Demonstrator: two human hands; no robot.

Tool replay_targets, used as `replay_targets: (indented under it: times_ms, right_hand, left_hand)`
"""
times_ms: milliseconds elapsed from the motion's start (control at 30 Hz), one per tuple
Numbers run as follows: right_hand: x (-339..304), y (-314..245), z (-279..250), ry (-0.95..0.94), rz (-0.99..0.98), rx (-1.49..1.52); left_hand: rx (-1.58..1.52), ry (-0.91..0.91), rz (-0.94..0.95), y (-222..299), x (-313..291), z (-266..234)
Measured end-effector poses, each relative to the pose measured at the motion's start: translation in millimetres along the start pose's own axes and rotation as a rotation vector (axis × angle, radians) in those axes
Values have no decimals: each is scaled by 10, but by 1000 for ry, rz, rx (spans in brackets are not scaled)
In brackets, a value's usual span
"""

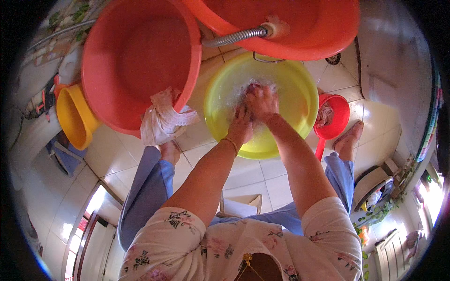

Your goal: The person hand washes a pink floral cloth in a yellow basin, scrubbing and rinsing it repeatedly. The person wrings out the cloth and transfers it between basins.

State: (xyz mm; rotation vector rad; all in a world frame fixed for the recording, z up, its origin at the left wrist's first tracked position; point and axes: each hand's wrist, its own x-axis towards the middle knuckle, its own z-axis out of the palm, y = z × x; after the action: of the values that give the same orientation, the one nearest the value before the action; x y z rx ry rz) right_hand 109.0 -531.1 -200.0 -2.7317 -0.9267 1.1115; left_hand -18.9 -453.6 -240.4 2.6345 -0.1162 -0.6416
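Both my hands are down in a yellow-green basin (216, 112) of splashing, foamy water. My right hand (263, 103) is bunched with its fingers curled down, and a bit of something dark reddish shows at its far edge. Close against it, my left hand (241, 124) has its fingers bent into the water. Splashes and motion blur hide what lies between the hands. Left of the basin, a pale lace-edged cloth (161, 124) hangs over the rim of a large red tub (194, 61).
Another red tub (309, 54) stands behind the basin, with a ribbed grey hose (236, 36) at its near rim. To the right, a red long-handled dipper (346, 112) holds a pale crumpled cloth (324, 114). A yellow container (70, 114) stands far left. My legs flank the basin on the tiled floor (243, 175).
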Motion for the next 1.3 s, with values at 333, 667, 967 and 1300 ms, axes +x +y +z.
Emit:
replay_targets:
  times_ms: [333,667,967,1300]
  right_hand:
    - [753,550,-210,61,195,695]
    - [-1026,68,-679,536,91,749]
    - [-2581,-896,-1163,344,9,1454]
    - [-1847,-722,-1090,596,-106,588]
  left_hand:
    - [-80,284,42,73,-1,-104]
    - [-1228,765,-875,734,-186,-169]
    - [-2975,124,-119,464,-181,-845]
    - [-3117,90,463,698,-382,-1450]
